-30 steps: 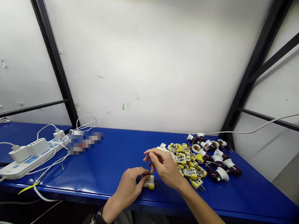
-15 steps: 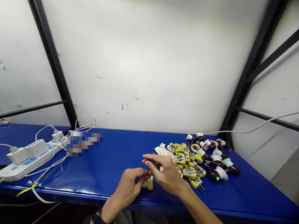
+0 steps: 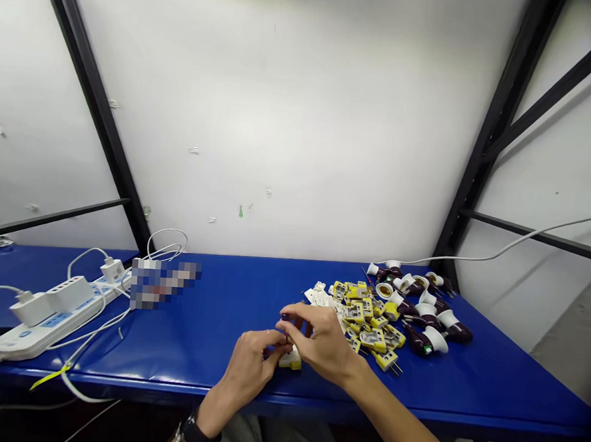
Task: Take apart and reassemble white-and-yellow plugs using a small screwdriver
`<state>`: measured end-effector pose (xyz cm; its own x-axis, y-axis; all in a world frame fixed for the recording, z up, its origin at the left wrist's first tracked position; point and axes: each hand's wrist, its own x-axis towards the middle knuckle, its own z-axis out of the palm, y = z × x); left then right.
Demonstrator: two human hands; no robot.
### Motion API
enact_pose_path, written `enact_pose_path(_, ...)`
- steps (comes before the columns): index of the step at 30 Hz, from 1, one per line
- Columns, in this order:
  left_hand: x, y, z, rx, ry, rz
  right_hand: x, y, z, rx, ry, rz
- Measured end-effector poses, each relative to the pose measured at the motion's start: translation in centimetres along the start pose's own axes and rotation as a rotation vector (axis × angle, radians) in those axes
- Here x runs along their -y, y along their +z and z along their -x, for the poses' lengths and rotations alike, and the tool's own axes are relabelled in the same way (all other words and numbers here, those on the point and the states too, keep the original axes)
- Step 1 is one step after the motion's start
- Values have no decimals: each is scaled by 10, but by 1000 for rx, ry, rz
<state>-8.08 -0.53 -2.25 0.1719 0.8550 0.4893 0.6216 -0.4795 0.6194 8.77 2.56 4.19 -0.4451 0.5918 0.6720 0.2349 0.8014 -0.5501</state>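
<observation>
Now gripping a slim dark-red tool (image 3: 285,317) in the right fingers (image 3: 301,309), pinching its low end with the left fingers (image 3: 274,338) — over the yellow-white plug (image 3: 293,362) near the front edge of the desk (image 3: 220,310). Could skid off — from tilting, or poor bracing.

Bright light washes out the mid-frame wall (image 3: 262,112); glare streaks the surface (image 3: 166,372) at lower left. Upper right and lower right corners darken; a patch (image 3: 158,286) left is pixelated.
</observation>
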Motion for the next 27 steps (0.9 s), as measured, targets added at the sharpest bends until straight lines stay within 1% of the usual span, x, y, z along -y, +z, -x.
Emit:
enact_pose_path(2, 0, 0, 0, 14, 11, -16, 0, 2, -1, -63, 22, -1)
enact_pose_path(3, 0, 0, 0, 13, 16, -21, 0, 2, -2, -68, 47, -17)
enact_pose_path(5, 1, 1, -1, 11, 25, -27, 0, 1, -3, -34, 102, -62)
enact_pose_path(7, 2, 1, 0, 10, 35, -36, -1, 0, -3, 10, 125, -82)
enact_pose_path(8, 2, 1, 0, 12, 40, -43, -1, 0, -3, 15, 122, -75)
enact_pose_path(10, 2, 1, 1, 14, 47, -59, -2, 0, -2, -16, 110, -40)
enact_pose_path(13, 0, 0, 0, 21, 44, -67, -1, 1, -3, -49, 132, -30)
enact_pose_path(16, -3, -2, -1, 48, 39, -76, 0, -1, -3, -4, 154, -92)
enact_pose_path(18, -3, -3, -2, 58, 45, -90, 1, -1, -3, 8, 133, -87)
enact_pose_path(23, -3, -5, -4, 84, 47, -125, 0, 4, 0, -62, 84, 1)
enact_pose_path(27, -8, -7, -5, 114, 54, -130, -3, 5, 1, -123, 117, -64)
